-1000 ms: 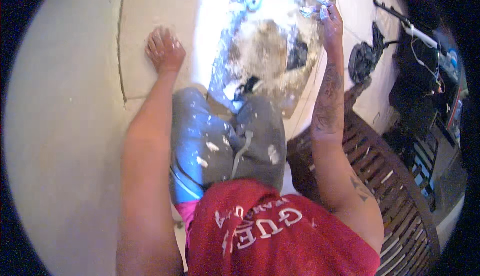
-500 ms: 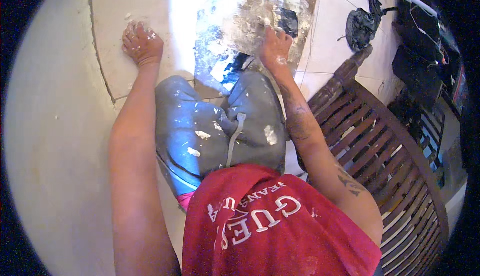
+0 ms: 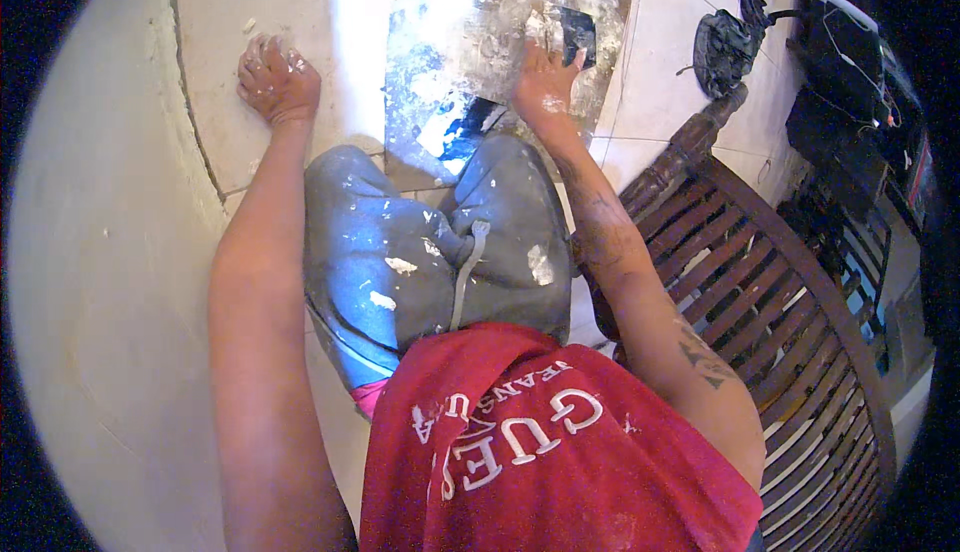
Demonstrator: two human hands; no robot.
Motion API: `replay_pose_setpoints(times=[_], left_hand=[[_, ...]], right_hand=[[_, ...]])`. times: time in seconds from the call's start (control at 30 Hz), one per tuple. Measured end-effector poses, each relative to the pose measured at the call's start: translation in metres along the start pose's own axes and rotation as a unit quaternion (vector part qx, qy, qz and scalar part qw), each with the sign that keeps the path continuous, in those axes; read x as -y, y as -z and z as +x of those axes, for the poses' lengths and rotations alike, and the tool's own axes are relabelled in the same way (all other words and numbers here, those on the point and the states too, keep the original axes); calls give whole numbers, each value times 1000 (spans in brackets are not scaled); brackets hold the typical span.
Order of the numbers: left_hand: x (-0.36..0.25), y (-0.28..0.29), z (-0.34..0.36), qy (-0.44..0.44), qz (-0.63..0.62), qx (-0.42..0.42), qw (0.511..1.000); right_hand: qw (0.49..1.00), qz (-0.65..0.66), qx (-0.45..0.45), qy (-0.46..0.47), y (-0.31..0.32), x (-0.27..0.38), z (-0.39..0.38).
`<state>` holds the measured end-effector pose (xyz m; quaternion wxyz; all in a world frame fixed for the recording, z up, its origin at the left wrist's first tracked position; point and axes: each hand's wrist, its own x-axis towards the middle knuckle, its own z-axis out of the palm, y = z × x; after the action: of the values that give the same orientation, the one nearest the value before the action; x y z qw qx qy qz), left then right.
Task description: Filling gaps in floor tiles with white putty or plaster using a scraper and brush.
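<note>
Wears red tee w/ wht print, spotted gry pants; R arm tattooed.

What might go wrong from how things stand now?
The right hand reaches over the white-smeared sheet, so its fingers might spread the residue. The left hand, spotted white too, is at the floor tile and could mark it or slip.

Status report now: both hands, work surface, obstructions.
Left hand on tiled floor, fingers bent. Right hand at smeared sheet, thumb over black patch. Brown slatted furniture beside right forearm.
</note>
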<state>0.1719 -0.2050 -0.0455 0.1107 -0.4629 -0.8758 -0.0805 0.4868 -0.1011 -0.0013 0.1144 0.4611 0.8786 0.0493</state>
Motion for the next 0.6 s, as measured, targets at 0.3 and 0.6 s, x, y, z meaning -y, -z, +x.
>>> replay_pose_setpoints(times=[0.3,0.6], left_hand=[[0,10,0,13,1,21,1000],[-3,11,2,2,-47,26,999]], right_hand=[[992,83,-91,29,16,-12,10],[987,156,-11,-49,8,-11,0]])
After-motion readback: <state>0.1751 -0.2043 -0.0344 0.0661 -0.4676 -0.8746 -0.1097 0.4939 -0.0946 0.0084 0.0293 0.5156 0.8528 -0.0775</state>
